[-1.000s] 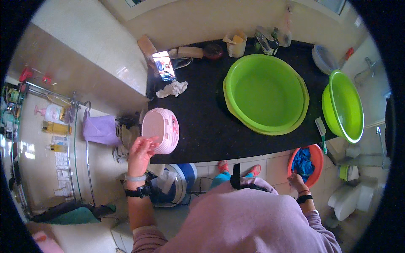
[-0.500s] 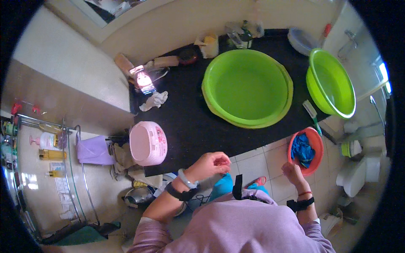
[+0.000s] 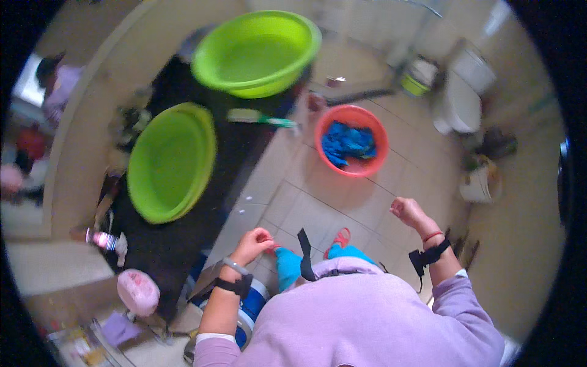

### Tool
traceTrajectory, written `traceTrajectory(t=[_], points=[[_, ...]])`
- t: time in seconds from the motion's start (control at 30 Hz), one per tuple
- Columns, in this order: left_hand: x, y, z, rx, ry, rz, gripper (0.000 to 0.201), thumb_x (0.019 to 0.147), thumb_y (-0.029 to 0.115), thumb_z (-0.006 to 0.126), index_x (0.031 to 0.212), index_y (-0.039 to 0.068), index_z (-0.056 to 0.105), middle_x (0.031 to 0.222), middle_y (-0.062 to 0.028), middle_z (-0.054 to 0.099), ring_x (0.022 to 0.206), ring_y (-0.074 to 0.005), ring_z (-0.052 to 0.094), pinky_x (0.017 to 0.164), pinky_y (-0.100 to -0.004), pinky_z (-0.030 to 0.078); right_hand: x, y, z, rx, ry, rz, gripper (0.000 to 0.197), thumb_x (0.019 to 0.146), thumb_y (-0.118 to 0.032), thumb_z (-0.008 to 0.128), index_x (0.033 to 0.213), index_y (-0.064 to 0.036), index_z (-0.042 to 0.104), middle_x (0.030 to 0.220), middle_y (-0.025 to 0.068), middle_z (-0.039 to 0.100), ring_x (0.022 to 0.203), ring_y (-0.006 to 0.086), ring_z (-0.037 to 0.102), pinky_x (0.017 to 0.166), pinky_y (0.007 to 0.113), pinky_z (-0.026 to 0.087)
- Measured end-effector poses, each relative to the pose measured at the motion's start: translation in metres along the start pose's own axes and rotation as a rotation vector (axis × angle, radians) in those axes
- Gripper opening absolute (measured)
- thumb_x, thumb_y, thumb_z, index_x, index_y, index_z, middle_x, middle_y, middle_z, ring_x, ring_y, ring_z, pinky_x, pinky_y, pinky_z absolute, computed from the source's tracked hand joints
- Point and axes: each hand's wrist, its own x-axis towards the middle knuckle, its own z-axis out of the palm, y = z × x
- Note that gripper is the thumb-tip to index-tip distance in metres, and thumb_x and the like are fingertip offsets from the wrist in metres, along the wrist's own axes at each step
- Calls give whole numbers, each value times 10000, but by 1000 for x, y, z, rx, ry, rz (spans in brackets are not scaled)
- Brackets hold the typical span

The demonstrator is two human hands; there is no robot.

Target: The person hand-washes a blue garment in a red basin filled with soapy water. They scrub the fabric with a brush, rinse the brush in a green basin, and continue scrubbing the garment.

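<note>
My left hand (image 3: 254, 246) is held low in front of me beside the dark counter, fingers curled together, nothing seen in them. Out to the right, above the tiled floor, my right hand (image 3: 409, 212) is closed in a loose fist, also with nothing visible in it. Neither hand touches anything. Ahead on the floor, nearest to my right hand, stands a red basin (image 3: 354, 173) holding crumpled blue cloth (image 3: 348, 142). One light-green basin (image 3: 168, 165) sits on the counter, and another green basin (image 3: 257, 61) stands at its far end.
A white brush with a green handle (image 3: 244, 115) lies near the edge of the dark counter (image 3: 229, 165). At its near end are a pink container (image 3: 137, 292) and a lit phone (image 3: 103, 239). A toilet (image 3: 461, 101) and a white bucket (image 3: 477, 186) stand at the right.
My view has turned to the right, so the counter and green basins now appear further left. The red basin shows nearer the middle, farther from my right hand. Both hands stay curled.
</note>
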Motion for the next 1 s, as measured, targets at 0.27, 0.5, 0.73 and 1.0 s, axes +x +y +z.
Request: traceTrajectory(t=[0.27,0.5,0.73,1.0], points=[[115,22,61,40,-28,-140,133,756,41,708,858,47,622,779,1,612,752,-82,562,682,-236,485,-12,165,-33,-55,-96,277,231,853,-292,627,911,-68,628,864,140,665,822,309,635,719,408,501],[265,75,106,49,-156,-58,124,785,55,669,883,25,599,775,-16,618,694,-87,575,618,-241,493,57,195,-72,-61,-129,305,241,842,-319,618,904,-87,641,875,146,664,847,338,628,720,436,500],[365,162,133,-14,-108,-278,148,815,169,695,836,67,589,695,-7,607,606,-87,564,529,-223,451,127,180,-119,-126,-274,281,206,859,-272,587,918,-80,628,909,168,655,869,367,621,726,463,495],[501,161,224,-258,-263,-367,169,832,213,683,873,82,583,759,-30,643,635,-101,588,523,-231,450,317,146,-90,33,-143,-265,288,788,-224,644,1023,-92,544,968,149,597,838,369,615,710,463,509]])
